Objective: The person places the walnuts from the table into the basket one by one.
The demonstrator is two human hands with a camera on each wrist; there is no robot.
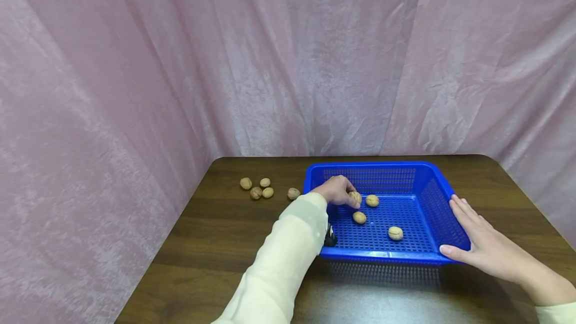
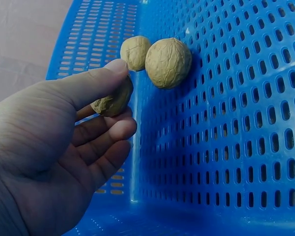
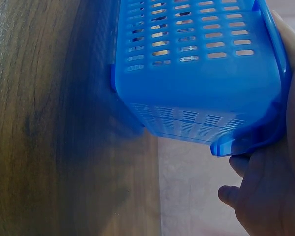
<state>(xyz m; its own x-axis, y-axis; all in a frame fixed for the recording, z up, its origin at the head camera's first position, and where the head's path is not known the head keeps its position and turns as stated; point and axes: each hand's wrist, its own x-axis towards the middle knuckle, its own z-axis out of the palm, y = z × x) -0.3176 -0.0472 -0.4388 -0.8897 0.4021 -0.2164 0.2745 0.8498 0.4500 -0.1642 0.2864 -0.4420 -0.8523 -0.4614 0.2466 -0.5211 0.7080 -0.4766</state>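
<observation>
Inside a blue plastic basket, my left hand pinches a walnut between thumb and fingers, close to the basket's perforated surface. Two more walnuts lie right by it in the left wrist view, a larger walnut and a smaller-looking walnut beside it. A further walnut sits nearer the basket's front. My right hand rests against the basket's right side with fingers spread and extended along the rim, the thumb at the front corner. In the right wrist view the same hand is at the basket's rim, partly cut off.
Left of the basket, several walnuts form a loose group on the brown wooden table. A single walnut lies between them and the basket. Pink curtains hang behind and beside the table.
</observation>
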